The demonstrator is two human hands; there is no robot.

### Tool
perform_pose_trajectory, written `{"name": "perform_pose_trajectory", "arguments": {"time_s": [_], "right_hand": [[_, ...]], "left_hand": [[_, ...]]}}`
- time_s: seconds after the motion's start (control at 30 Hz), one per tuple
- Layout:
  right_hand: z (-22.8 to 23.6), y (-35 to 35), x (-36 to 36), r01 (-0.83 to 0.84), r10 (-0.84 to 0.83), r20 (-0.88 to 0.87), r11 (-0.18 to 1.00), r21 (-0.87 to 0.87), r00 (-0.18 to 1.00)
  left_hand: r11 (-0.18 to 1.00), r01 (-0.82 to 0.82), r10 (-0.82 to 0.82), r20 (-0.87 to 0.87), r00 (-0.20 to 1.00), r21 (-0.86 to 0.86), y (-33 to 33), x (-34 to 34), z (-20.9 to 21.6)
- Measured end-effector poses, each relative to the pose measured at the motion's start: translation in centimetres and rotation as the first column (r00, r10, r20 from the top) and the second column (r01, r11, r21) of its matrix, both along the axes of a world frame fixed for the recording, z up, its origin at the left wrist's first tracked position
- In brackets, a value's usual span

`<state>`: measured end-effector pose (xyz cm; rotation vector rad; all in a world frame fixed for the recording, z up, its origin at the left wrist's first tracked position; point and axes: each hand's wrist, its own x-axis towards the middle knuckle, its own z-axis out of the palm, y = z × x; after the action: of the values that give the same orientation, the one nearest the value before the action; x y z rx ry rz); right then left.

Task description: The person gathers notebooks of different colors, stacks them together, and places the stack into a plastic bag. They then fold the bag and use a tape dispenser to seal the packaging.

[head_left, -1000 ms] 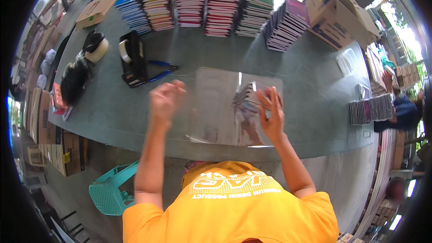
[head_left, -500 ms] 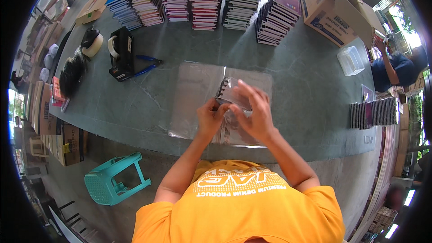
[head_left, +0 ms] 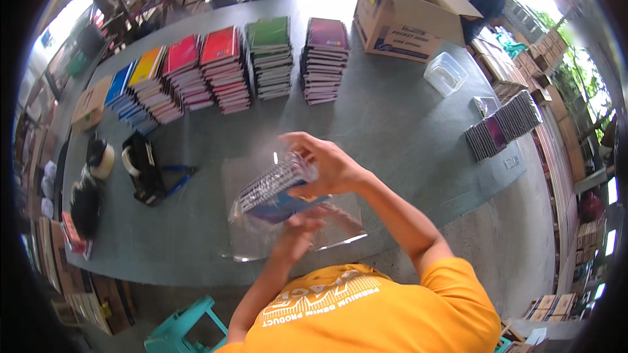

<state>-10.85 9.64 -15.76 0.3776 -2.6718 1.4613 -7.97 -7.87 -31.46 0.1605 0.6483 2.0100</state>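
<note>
Above the near edge of the table, a bundle of spiral notebooks (head_left: 271,189) in clear plastic is tilted up, its coil edges toward the far side and a blue cover below. My right hand (head_left: 330,167) grips its right end, thumb on the near face and fingers over the top. At its lower near corner, my left hand (head_left: 302,227) is closed against the bundle; some of its fingers are blurred or hidden. Clear plastic sheets (head_left: 340,232) lie flat on the table beneath both hands.
Stacks of notebooks in blue, yellow, red, green (head_left: 269,33) and purple line the far side. A black tape dispenser (head_left: 145,170) and blue pliers (head_left: 180,180) lie left. An open carton (head_left: 402,36), a clear plastic tub (head_left: 446,73) and a notebook row (head_left: 504,125) are right.
The bundle has come up off the plastic sheets and now shows its coil edges and blue cover. My right hand has moved from hovering over it to gripping its end. The view has shifted.
</note>
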Motion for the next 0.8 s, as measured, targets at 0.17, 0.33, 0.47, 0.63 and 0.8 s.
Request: {"name": "perform_pose_trajectory", "arguments": {"time_s": [0.17,0.33,0.47,0.63,0.8], "right_hand": [[-6.0,0.1,3.7,0.087,-0.119,-0.062,0.921,-0.380,0.991],[-9.7,-4.5,2.0,0.299,-0.369,-0.011,0.769,-0.565,0.929],[-9.1,-6.8,0.8,0.359,-0.511,-0.084,0.702,-0.615,0.855],[-7.5,-7.3,0.5,0.513,-0.635,-0.037,0.656,-0.554,0.772],[-4.3,-8.7,-0.3,0.570,-0.652,0.007,0.657,-0.494,0.758]], "left_hand": [[0.862,-0.379,-0.025,-0.774,0.633,-0.338,-3.9,-6.3,5.4],[0.894,-0.424,0.024,-0.927,0.373,-0.147,-2.6,-8.3,6.8],[0.700,-0.683,0.113,-0.912,0.395,-0.209,0.0,-9.1,8.1],[0.634,-0.758,0.090,-0.958,0.271,-0.155,1.1,-8.1,10.2],[0.557,-0.799,0.056,-0.950,0.308,-0.226,0.6,-8.3,11.4]]}}
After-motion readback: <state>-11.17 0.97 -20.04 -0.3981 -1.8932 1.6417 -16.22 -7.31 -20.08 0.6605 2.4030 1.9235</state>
